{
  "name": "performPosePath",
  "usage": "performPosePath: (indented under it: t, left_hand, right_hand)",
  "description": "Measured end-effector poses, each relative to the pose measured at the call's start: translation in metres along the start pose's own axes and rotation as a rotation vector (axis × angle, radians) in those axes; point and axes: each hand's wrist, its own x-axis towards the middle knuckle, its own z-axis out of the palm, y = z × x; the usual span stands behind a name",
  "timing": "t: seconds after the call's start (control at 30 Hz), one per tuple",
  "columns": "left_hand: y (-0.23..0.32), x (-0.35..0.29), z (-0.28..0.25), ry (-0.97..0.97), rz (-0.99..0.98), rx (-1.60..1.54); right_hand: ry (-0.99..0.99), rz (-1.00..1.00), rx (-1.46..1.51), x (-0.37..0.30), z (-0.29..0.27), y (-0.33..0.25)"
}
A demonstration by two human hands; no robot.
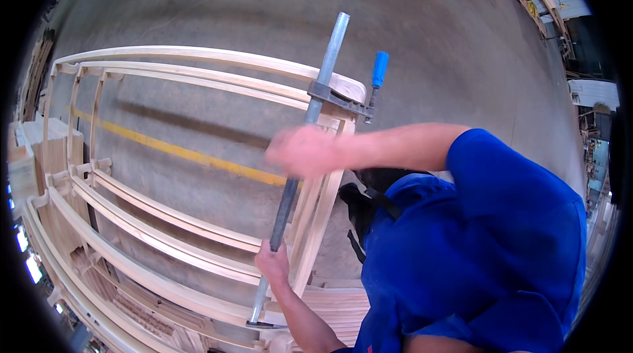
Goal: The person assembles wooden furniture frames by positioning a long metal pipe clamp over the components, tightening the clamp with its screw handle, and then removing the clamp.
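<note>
A long bar clamp (282,211) lies across pale wooden frames (217,56) made of curved rails and uprights. My left hand (272,264) is wrapped round the lower part of its bar, closed. Over the middle of the bar, my right hand (306,152) is smeared by motion; whether it touches the metal is unclear. The clamp's dark jaw (337,98) sits at the frames' upper right corner, its screw ending in a blue handle (380,69). At the bar's other end, a dark jaw (264,324) rests near the lower rails.
Pale wooden parts (49,148) are stacked at the left, beyond the frames. More wooden pieces (343,300) lie below, beside my left forearm. A yellow line (178,150) crosses the grey concrete floor (442,36). Shelving and materials stand along the far right edge.
</note>
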Motion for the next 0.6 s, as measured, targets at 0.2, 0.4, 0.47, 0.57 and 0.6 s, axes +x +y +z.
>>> performPosePath:
  t: [0.2,0.4,0.47,0.57,0.6]
  left_hand:
    - [-0.002,-0.001,0.002,0.059,0.057,0.042]
    - [0.006,-0.005,0.001,0.088,0.039,-0.017]
    - [0.006,-0.006,0.001,0.093,0.033,-0.01]
    - [0.008,-0.008,0.0,0.097,0.008,0.001]
    - [0.009,-0.008,-0.001,0.097,-0.002,0.004]
  right_hand:
    - [0.032,0.524,-0.178,-0.071,-0.067,0.063]
    - [0.008,0.468,-0.048,-0.067,-0.058,0.09]
    - [-0.027,0.456,-0.048,-0.068,-0.064,0.09]
    - [-0.053,0.466,-0.068,-0.064,-0.071,0.084]
    - [-0.058,0.476,-0.078,-0.063,-0.072,0.082]
